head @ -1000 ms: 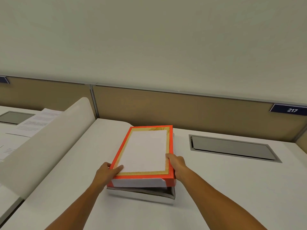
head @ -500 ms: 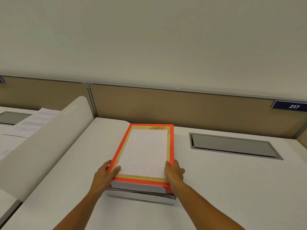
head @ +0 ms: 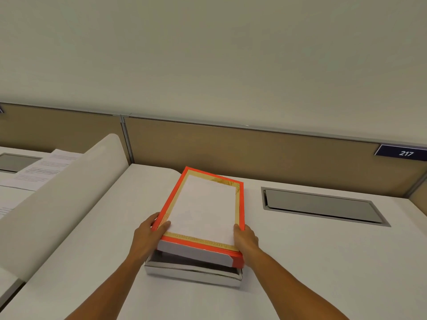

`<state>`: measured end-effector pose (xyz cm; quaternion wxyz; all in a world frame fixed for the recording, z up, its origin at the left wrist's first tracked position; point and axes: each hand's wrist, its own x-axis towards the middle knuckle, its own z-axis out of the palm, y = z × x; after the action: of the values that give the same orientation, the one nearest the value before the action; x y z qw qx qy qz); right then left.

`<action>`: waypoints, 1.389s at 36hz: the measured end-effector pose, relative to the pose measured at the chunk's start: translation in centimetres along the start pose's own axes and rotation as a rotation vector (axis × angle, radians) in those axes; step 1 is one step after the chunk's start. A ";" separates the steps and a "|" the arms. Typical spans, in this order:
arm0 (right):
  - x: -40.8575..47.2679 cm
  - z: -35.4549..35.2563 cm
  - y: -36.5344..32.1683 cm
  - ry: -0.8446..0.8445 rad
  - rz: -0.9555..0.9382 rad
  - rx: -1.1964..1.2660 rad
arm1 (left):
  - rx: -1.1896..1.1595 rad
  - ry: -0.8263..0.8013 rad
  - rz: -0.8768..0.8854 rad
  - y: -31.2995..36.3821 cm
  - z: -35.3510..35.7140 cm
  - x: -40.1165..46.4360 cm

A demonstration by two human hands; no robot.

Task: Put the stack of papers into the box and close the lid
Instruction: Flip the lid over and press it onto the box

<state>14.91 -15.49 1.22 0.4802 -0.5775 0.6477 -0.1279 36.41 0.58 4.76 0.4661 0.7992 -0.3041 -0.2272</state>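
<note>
An orange lid (head: 203,211) with a gold frame and a white centre panel is held tilted over the silver box base (head: 191,273) on the white desk. The lid's near end stands above the base, leaving a dark gap, and it sits slightly askew. My left hand (head: 147,236) grips the lid's near left corner. My right hand (head: 246,236) grips the near right corner. The stack of papers is hidden; I cannot tell what is inside the base.
A recessed grey cable hatch (head: 321,206) lies in the desk to the right. A curved white divider (head: 57,204) rises on the left, with printed sheets (head: 39,174) on the neighbouring desk. A tan partition with a sign reading 217 (head: 404,153) runs behind.
The lid came down toward the base, then its near end rose again and it turned slightly askew. Both hands kept their grip on the near corners.
</note>
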 end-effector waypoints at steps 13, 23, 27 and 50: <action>-0.5 -0.5 -0.5 -0.085 -0.044 -0.067 | 0.020 -0.002 -0.047 -1.7 0.0 -0.5; -1.9 -0.5 0.9 -0.148 -0.071 -0.099 | 0.067 -0.028 -0.102 -3.0 -0.3 -1.6; -2.7 -0.2 1.5 -0.102 -0.085 -0.228 | 0.098 -0.029 -0.095 -3.5 -0.5 -2.1; -3.6 -0.1 2.0 -0.110 -0.034 -0.546 | 0.471 -0.062 -0.097 -5.5 1.0 -0.1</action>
<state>13.11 -11.82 1.58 0.3391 -0.7024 0.6213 0.0749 37.21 2.20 -0.54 0.2458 0.8920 -0.3243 -0.1967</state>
